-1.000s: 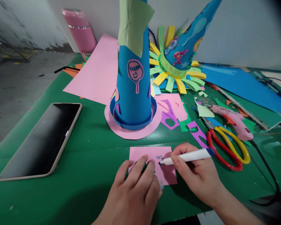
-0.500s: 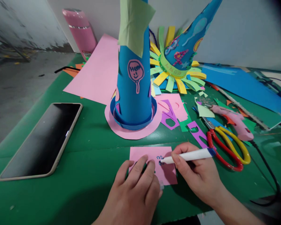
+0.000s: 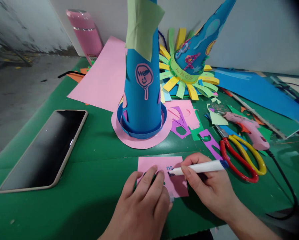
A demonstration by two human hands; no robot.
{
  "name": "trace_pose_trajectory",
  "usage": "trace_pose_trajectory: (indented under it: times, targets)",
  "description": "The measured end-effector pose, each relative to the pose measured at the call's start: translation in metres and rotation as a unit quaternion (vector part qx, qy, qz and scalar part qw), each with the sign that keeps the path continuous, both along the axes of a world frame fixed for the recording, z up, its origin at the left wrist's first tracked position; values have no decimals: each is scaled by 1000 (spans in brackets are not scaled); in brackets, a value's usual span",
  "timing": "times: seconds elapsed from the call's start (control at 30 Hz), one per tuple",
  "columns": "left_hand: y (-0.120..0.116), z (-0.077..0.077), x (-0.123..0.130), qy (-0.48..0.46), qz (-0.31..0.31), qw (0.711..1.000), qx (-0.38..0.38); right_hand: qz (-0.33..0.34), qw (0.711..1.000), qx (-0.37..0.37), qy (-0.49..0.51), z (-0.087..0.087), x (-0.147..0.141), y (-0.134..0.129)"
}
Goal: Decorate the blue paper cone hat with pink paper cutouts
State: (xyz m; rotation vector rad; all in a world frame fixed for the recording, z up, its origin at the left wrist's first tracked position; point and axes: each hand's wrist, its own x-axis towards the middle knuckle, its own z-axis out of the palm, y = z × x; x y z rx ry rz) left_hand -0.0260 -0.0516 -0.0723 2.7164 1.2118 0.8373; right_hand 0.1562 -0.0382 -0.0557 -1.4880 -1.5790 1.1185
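A white marker (image 3: 201,167) with a blue end is pinched in my right hand (image 3: 209,186). Its tip touches a small pink paper (image 3: 179,186), beside a few dark blue strokes. My left hand (image 3: 147,200) lies on the left part of this sheet with fingers bent and spread, holding it down and covering some dark marks. A small whitish piece (image 3: 171,197) shows beside that hand's thumb; I cannot tell what it is. Just behind the sheet stands a tall blue paper cone hat (image 3: 142,110) with a pink brim and a drawn pink balloon.
A phone (image 3: 47,150) lies at left, a pink bottle (image 3: 86,33) behind it. Scissors (image 3: 239,160) with red and yellow handles and a pink glue gun (image 3: 249,126) lie at right among purple scraps (image 3: 180,125). A decorated cone hat (image 3: 196,50) stands at the back.
My right hand and the marker have shifted very slightly to the left, with the tip still on the strokes. My left hand stays in place.
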Motion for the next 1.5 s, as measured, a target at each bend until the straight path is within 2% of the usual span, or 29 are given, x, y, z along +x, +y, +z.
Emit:
trace_pose_trajectory:
  times: [0.43, 0.9, 1.37, 1.5]
  targets:
    - [0, 0, -1, 9, 1, 1000, 0, 13, 1000, 16, -13, 3, 0, 1]
    - [1, 1, -1, 5, 1, 1000, 5, 23, 999, -14, -22, 5, 0, 0]
    - [-1, 1, 0, 4, 2, 1000, -4, 14, 999, 32, -31, 1, 1, 0]
    - [-1, 2, -1, 7, 2, 1000, -6, 4, 999, 25, -26, 1, 0, 1]
